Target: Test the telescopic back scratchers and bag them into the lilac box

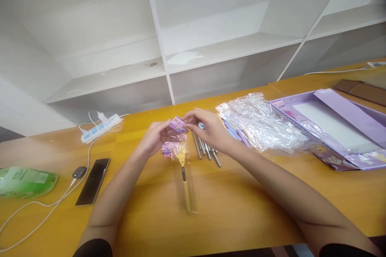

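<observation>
A small purple printed card is pinched between my left hand and my right hand, the left at its left edge, the right at its right edge. Just below it is a yellow back scratcher with a hand-shaped head, inside a clear plastic bag. Whether the bag's top touches the card I cannot tell. More purple cards lie in a small pile under my left hand. Several metal tubes rest beneath my right hand, partly hidden by it.
Right of my hands lie pastel sticks, a heap of clear plastic bags and an opened purple box. On the left are a power strip, a phone, white cables and a green pouch. White shelving stands behind.
</observation>
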### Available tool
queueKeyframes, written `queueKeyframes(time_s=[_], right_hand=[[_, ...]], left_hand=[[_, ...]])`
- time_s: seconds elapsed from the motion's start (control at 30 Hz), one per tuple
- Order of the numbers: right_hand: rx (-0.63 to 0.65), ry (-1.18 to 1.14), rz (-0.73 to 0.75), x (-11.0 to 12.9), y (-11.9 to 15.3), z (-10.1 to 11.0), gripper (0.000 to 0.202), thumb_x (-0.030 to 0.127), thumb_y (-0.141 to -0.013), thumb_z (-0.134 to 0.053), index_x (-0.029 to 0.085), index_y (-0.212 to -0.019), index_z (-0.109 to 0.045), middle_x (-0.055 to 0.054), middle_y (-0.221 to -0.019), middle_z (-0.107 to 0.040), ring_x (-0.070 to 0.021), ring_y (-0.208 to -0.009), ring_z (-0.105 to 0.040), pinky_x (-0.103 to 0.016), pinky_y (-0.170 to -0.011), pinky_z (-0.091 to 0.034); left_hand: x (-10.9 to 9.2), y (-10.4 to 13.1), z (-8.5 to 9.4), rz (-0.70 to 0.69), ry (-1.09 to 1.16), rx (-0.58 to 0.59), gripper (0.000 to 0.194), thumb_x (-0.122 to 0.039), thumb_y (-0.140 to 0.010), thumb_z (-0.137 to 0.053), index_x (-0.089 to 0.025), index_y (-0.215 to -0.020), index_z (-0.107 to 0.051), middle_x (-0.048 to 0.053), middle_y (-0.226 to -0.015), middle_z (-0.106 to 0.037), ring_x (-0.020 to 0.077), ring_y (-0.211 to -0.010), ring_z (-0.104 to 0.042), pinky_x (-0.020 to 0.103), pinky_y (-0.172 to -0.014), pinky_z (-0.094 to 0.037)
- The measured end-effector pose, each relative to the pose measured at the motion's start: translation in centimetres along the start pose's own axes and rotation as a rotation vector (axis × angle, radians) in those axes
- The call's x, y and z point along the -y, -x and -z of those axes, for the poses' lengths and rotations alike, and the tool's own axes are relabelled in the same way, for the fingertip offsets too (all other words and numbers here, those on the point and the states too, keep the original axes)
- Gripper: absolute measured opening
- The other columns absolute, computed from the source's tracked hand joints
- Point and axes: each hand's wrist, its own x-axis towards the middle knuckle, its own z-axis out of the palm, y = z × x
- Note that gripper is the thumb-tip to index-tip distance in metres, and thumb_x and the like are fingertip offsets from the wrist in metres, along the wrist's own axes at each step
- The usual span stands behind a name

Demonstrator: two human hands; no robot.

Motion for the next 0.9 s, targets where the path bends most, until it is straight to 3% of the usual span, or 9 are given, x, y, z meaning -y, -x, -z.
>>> queueKeyframes(time_s=[0.2,0.5,0.67,0.8,0.9], right_hand=[[0.138,0.221,0.162,0.4,0.2,0.8,0.019,0.02,-0.108,-0.055,0.024,-0.116,-0.071,-0.005,-0.101,-0.064,-0.0157,-0.092,-0.062,-0.03,-0.081,-0.051],[0.233,0.292,0.107,2.0,0.7,0.9,0.018,0.028,-0.105,-0.059,0.021,-0.111,-0.075,-0.009,-0.111,-0.056,-0.0179,-0.095,-0.06,-0.034,-0.083,-0.052],[0.164,0.218,-0.02,1.2,0.3,0.7,0.031,0.029,-0.104,-0.063,0.023,-0.134,-0.062,-0.007,-0.116,-0.062,-0.0147,-0.084,-0.061,-0.033,-0.081,-0.053],[0.086,0.184,-0.035,-0.2,0.0,0.3,0.01,0.026,-0.103,-0.065,0.023,-0.111,-0.07,-0.003,-0.101,-0.068,-0.0148,-0.083,-0.061,-0.031,-0.08,-0.05],[0.012,0.142,-0.086,-1.1,-0.2,0.4,0.004,0.023,-0.1,-0.069,0.021,-0.101,-0.072,-0.002,-0.093,-0.069,-0.0135,-0.078,-0.06,-0.029,-0.074,-0.048]], left_hand=[[0.4,0.0,-0.2,0.022,0.0,0.046,0.044,-0.048,-0.09,-0.079,-0.005,-0.097,-0.082,0.021,-0.102,-0.082,0.0335,-0.093,-0.08,0.048,-0.085,-0.066],[0.7,0.0,-0.1,-0.023,-0.035,0.017,0.043,-0.049,-0.091,-0.078,-0.008,-0.102,-0.084,0.02,-0.109,-0.082,0.0315,-0.102,-0.078,0.039,-0.087,-0.062],[0.8,0.0,-0.5,-0.006,-0.019,0.029,0.047,-0.053,-0.09,-0.079,-0.009,-0.107,-0.083,0.019,-0.106,-0.082,0.03,-0.096,-0.078,0.04,-0.085,-0.062],[0.8,0.0,-0.7,-0.016,-0.095,0.074,0.057,-0.059,-0.089,-0.079,-0.01,-0.118,-0.079,0.017,-0.108,-0.08,0.0268,-0.093,-0.076,0.036,-0.079,-0.06],[1.3,-0.1,-0.3,0.017,-0.286,0.069,0.067,-0.049,-0.083,-0.088,-0.018,-0.138,-0.068,0.01,-0.1,-0.079,0.0206,-0.081,-0.074,0.028,-0.067,-0.055]])
